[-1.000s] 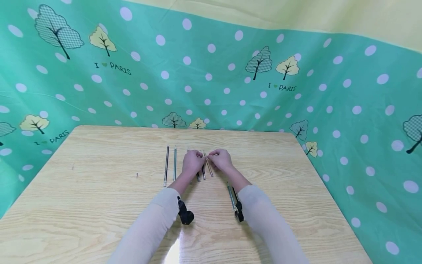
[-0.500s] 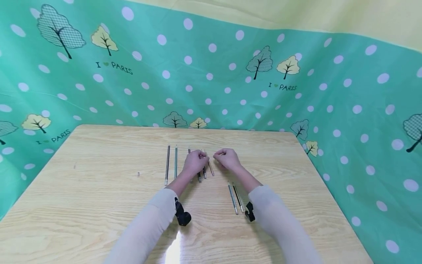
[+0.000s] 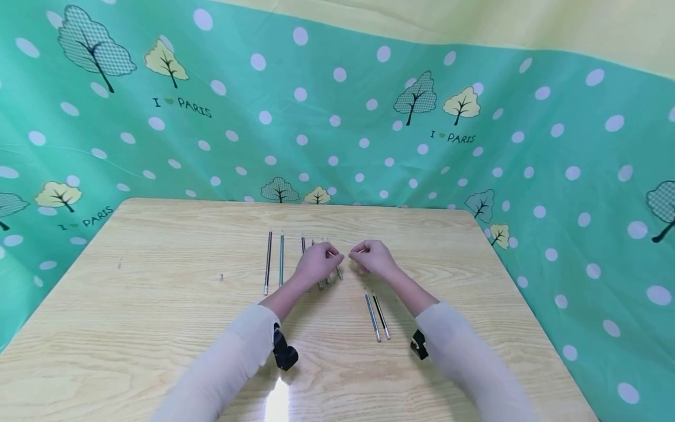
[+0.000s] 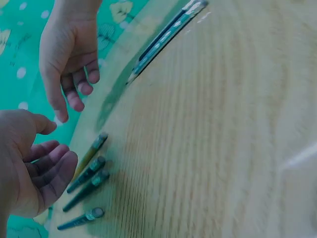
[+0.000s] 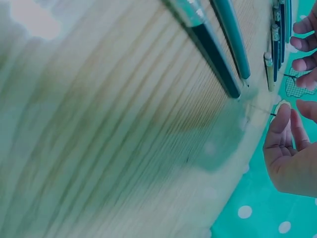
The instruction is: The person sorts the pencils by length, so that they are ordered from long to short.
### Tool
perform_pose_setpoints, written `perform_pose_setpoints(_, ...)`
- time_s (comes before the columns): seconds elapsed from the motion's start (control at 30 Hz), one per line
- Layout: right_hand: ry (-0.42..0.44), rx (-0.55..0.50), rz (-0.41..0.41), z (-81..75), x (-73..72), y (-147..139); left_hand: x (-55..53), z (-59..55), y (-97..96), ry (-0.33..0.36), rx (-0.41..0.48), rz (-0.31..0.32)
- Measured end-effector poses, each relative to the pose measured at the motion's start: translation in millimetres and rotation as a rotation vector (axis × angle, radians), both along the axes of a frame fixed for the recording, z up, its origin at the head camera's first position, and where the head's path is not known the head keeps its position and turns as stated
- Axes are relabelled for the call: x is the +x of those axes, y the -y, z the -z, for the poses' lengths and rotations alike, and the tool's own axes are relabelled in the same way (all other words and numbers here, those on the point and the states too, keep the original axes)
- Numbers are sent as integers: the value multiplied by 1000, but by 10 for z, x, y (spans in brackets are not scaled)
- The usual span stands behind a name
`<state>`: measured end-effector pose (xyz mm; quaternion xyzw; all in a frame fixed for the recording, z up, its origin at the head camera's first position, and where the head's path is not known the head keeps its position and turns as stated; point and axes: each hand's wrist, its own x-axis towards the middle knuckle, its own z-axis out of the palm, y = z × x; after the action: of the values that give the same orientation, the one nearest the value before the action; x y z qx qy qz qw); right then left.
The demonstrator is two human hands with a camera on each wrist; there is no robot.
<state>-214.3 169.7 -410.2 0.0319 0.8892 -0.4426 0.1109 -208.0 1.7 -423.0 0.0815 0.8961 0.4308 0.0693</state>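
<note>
My left hand (image 3: pixel 316 262) hovers over a row of pencils at mid-table, hiding part of them. In the left wrist view its thumb and fingers are apart, with nothing between them. Facing it, my right hand (image 3: pixel 373 257) has loosely bent fingers and holds nothing; the fingertips of the two hands are a short gap apart. A yellowish pencil (image 4: pixel 89 156) lies nearest the gap, beside several dark ones with eraser ends. Farther left lie a dark pencil (image 3: pixel 268 264) and a teal pencil (image 3: pixel 281 261). Another teal pencil (image 3: pixel 372 315) and a black pencil (image 3: pixel 381 315) lie nearer me.
The light wooden table (image 3: pixel 132 340) carries a tiny scrap (image 3: pixel 221 277) left of the pencils. A green dotted cloth (image 3: pixel 337 117) hangs behind the table and along its right side. Black wrist cameras (image 3: pixel 285 355) are strapped under both sleeves.
Both hands have shifted right, the right hand farther, so the gap between them has widened a little. The right forearm has uncovered the two nearer pencils. The pencils appear unmoved.
</note>
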Motion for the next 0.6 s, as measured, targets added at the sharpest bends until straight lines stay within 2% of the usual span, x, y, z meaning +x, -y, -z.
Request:
perform_pose_setpoints(0.13, 28, 40, -35, -28, 79, -69, 116, -25, -37, -3, -46, 80)
perform_pose_setpoints(0.4, 57, 137, -151, -71, 298, -255, 431, 43, -167, -44, -212, 226)
perform_pose_setpoints(0.6, 61, 197, -219, -71, 412, -415, 565, 63, -281, -109, -296, 242)
